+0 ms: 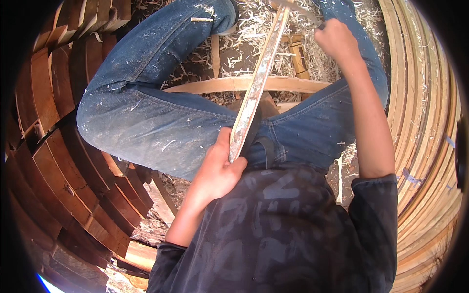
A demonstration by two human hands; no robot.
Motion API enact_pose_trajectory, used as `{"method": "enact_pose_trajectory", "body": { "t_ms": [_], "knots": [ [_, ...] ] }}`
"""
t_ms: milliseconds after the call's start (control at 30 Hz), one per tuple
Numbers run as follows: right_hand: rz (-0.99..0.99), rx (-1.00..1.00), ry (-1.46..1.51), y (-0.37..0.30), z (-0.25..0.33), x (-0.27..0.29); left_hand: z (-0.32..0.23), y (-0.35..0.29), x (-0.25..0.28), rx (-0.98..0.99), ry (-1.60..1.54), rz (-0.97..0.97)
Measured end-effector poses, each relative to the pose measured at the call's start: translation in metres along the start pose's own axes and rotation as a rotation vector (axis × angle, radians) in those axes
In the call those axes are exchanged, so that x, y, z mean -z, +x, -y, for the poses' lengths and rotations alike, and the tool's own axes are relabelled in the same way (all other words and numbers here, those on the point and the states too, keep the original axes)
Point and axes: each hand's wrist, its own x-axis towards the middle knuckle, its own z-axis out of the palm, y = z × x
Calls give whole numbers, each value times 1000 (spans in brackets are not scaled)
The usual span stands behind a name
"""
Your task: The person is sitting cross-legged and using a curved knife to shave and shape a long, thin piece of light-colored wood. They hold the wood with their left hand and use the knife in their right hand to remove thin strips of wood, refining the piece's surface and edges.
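Head view, looking down: the left hand is clamped around the near end of a long pale slat, thumb up along its edge, right against the belly. The slat runs away from that hand, up between the knees, to the right hand, which is closed in a fist at the far end; a dark tool pokes out past its knuckles, though what kind I cannot tell. Under the slat, between the two hands, a curved strip lies across from thigh to thigh. Shavings litter the ground beyond the right hand. Dark boards stack up outside the left hand, pale bent strips outside the right.
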Motion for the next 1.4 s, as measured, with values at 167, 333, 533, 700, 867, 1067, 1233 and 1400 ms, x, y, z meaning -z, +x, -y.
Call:
{"method": "enact_pose_trajectory", "body": {
  "t_ms": [167,333,533,700,867,1067,1233,1400],
  "knots": [
    [9,-100,-13,29,-54,-11,13,3,8,-30,-42,57],
    [189,42,301,-54,11,-17,13,9,10,109,-271,135],
    [255,132,455,-91,46,-17,9,10,11,106,-270,149],
    [229,122,711,-91,40,7,8,3,28,198,-616,268],
    [92,417,747,-103,30,18,12,-27,61,190,-456,225],
    [-120,385,624,-102,19,-12,22,-52,80,199,-325,218],
    [-6,300,669,-88,6,-2,28,-48,81,187,-324,225],
    [-85,538,605,-111,32,-3,25,-45,77,164,-235,185]
  ]
}}
